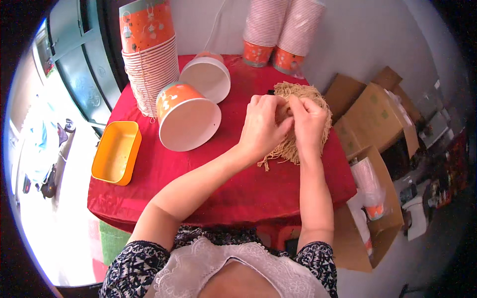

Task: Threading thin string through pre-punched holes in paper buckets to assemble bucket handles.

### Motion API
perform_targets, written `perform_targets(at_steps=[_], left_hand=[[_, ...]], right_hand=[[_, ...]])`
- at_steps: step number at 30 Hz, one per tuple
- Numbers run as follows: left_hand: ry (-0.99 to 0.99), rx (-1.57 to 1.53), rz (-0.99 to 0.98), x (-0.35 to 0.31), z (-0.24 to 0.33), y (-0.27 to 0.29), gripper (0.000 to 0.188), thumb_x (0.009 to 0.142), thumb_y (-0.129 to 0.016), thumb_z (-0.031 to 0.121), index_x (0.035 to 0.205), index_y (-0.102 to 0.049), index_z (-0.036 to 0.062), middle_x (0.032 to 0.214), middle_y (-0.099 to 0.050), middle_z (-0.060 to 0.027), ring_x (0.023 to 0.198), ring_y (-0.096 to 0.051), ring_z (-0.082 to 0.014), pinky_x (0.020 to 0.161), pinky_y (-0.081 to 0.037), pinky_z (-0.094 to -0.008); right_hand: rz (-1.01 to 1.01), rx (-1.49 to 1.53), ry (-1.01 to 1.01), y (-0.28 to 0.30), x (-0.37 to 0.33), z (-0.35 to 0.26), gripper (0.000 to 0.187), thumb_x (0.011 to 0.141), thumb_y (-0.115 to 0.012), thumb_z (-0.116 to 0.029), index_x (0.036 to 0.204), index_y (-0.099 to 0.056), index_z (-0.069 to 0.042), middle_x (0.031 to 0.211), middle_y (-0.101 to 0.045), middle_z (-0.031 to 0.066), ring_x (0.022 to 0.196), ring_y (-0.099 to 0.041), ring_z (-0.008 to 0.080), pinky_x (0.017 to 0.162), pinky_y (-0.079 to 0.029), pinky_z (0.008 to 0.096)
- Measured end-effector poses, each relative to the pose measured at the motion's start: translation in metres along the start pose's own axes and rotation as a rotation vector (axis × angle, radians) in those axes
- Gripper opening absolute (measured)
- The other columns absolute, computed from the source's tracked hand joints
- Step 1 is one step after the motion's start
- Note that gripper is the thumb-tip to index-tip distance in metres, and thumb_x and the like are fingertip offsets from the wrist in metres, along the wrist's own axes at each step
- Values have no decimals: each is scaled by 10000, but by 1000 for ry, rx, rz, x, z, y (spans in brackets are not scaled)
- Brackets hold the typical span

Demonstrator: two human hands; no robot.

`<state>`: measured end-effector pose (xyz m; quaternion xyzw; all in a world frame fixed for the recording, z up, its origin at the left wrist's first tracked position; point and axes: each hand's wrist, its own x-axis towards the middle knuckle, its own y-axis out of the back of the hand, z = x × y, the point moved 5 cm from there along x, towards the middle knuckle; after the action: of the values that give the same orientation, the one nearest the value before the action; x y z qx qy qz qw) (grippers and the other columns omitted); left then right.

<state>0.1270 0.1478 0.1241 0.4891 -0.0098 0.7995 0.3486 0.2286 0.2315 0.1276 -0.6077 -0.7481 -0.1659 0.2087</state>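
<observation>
Both hands close together on the tan string bundle (pixel 304 90), right side of the red-covered table (pixel 248 203); left hand (pixel 262 124) and right hand (pixel 309 124) fingers curled, can't tell if a strand is pinched. Leftward: near tub (pixel 189 124) and far tub (pixel 206 79) on their sides, tub stack (pixel 151 74) far left, yellow tray (pixel 115 154) near left

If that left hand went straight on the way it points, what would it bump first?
The left hand would probably meet the right hand first, over the tan strands; depth is unclear.
</observation>
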Motion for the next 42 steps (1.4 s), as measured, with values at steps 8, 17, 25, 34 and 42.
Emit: perform_targets(at_steps=[8,17,25,34,42], left_hand=[[586,-983,-173,5,-32,-1,78,898,-598,42,940,-604,-23,815,-628,-19,715,-549,-42,643,-468,-209],[684,-1113,-446,9,-23,14,145,939,-570,150,985,-602,16,821,-630,-8,634,-564,-47,495,-447,-177],[661,-1081,-755,5,-25,18,117,905,-603,144,905,-626,29,739,-581,31,581,-501,-20,466,-367,-161],[574,-1100,-725,6,-30,15,159,795,-585,40,931,-612,-39,783,-624,-52,672,-569,-113,634,-434,-236],[618,-1083,-783,2,-26,9,149,850,-599,118,891,-611,-24,768,-630,-54,694,-585,-119,672,-444,-242]], right_hand=[[-47,-187,599,5,-4,-35,197,910,-598,-159,972,-623,26,949,-641,82,858,-575,133,764,-464,290],[-390,21,57,3,-21,-26,235,963,-558,-219,884,-634,-11,699,-551,-41,632,-471,35,568,-384,203],[-476,182,-53,2,-25,-25,282,969,-552,-240,770,-579,-42,640,-464,-60,569,-384,34,505,-301,209],[-433,188,-78,-2,-24,-15,199,976,-538,-225,945,-619,-46,723,-537,-63,609,-449,13,524,-367,178],[-378,158,-59,5,-22,-9,111,953,-558,-115,1005,-606,-29,778,-558,-55,629,-458,12,537,-379,181]])
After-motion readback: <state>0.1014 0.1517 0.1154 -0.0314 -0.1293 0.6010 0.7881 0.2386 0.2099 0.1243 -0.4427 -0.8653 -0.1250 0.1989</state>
